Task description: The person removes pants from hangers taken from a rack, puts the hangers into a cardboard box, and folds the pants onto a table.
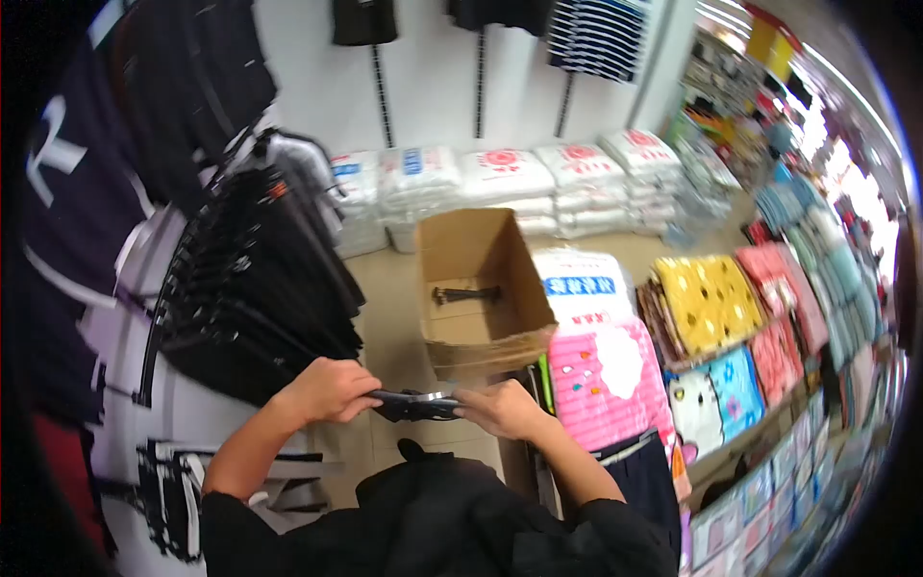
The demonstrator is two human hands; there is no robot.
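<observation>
- On the far left, a dark garment (82, 216) bears a large white mark resembling a K or R, partly folded out of sight.
- Beside it, black garments (260, 288) hang closely packed on a rack.
- The left hand (336, 389) has thumb and fingers closed on the left end of a dark bundle (415, 408).
- This bundle sits between both hands, in front of the cardboard box; it is black, narrow and glossy, with a pale shiny strip along the top right. Blur hides its finer detail.
- The cardboard box (486, 358) stands open, plain brown, dark pieces (466, 294) on its bottom.
- The right hand (505, 409) pinches the bundle's right end.
- Behind, white packs (505, 173) show blue or red print, too blurred to read.
- Right of the box, a white package (601, 264) carries pale characters on a blue band, illegible, and red print below.
- Farther right lies yellow folded fabric (707, 298) with dark spots.
</observation>
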